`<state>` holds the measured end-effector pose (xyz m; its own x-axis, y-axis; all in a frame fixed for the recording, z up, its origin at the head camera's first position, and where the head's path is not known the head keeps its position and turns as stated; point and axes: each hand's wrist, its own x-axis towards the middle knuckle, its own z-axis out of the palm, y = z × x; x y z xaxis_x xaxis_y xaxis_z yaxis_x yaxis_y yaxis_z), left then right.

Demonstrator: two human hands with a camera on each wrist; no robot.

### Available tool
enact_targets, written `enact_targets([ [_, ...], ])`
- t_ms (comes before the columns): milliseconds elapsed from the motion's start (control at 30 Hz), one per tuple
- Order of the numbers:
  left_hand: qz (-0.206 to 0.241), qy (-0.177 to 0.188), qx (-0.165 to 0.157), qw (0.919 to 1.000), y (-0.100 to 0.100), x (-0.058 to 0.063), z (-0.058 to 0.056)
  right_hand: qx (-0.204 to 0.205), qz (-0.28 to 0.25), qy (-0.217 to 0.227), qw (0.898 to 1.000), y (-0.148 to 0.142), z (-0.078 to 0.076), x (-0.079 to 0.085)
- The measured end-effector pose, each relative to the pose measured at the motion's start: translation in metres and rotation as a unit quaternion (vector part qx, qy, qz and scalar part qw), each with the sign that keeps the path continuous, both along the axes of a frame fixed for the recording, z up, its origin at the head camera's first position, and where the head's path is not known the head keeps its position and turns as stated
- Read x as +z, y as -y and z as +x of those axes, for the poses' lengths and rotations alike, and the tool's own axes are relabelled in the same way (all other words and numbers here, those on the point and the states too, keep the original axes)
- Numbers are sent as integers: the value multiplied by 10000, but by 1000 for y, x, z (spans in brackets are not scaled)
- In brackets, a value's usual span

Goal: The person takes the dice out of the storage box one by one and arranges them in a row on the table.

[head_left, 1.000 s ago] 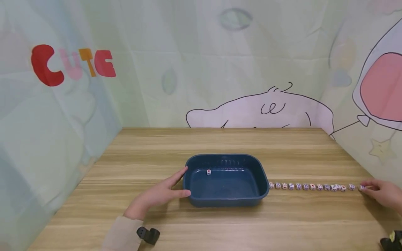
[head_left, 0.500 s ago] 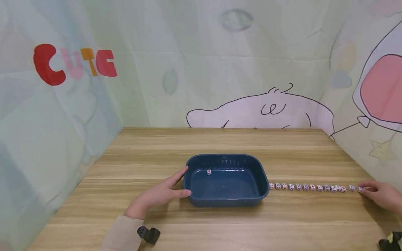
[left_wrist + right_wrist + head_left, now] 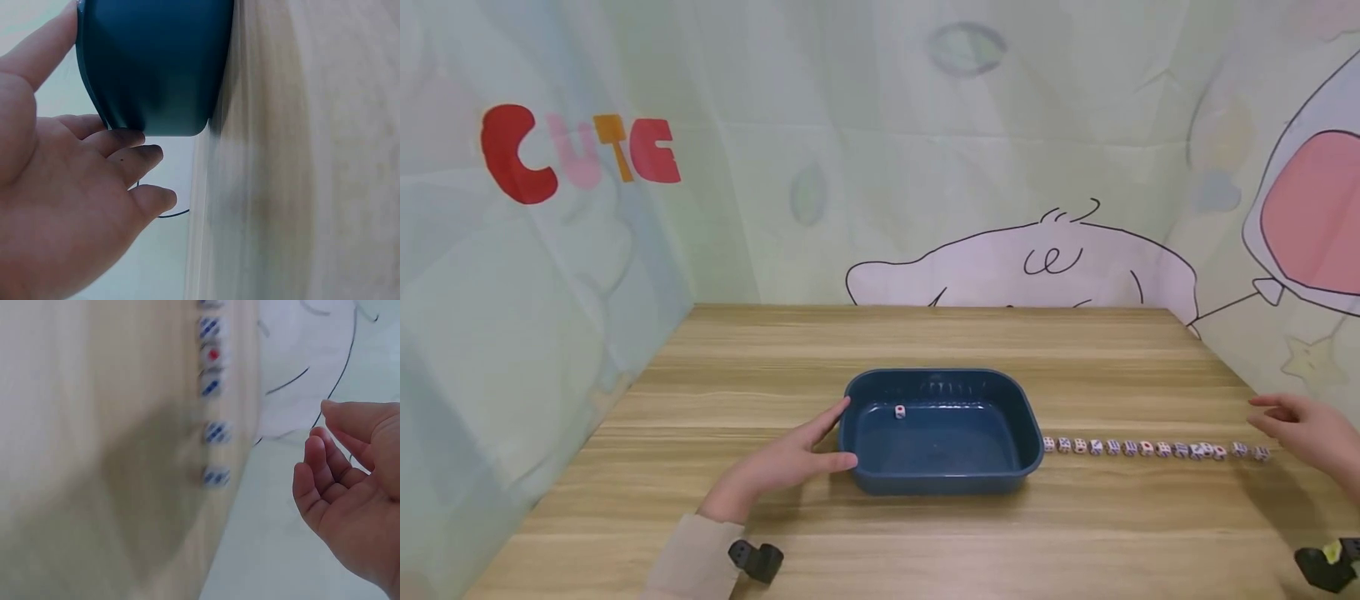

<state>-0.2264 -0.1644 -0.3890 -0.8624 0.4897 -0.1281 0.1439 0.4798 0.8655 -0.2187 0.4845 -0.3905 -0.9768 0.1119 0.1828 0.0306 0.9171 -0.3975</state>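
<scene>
A dark blue rectangular plastic basin (image 3: 940,482) stands on the wooden table with one white die (image 3: 900,412) inside, near its back left. My left hand (image 3: 782,460) rests against the basin's left end, thumb at the rim and fingers spread along the outer wall; the left wrist view shows the fingertips touching the basin (image 3: 156,69). Right of the basin runs a row of several dice (image 3: 1131,448), mostly close together. The last die (image 3: 1262,454) sits slightly apart at the right end. Above and beyond it my right hand (image 3: 1303,429) is raised, fingers loosely bent, holding nothing.
The wooden table (image 3: 925,546) reaches back to a printed cloth backdrop (image 3: 760,167) on three sides. A small black device (image 3: 756,562) is strapped at the left wrist, and another black device (image 3: 1326,569) shows below the right hand.
My right hand has let go of the end die and lifted up off the table. That die stays at the row's right end. The left hand and basin have hardly moved.
</scene>
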Motion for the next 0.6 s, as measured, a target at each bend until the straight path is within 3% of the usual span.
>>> enact_targets([
  [300,4,-17,-64,10000,1,0,0,696,-365,46,9969,72,1,46],
  [600,-71,-99,-48,9999,1,0,1,1315,-671,119,9890,134,-22,72],
])
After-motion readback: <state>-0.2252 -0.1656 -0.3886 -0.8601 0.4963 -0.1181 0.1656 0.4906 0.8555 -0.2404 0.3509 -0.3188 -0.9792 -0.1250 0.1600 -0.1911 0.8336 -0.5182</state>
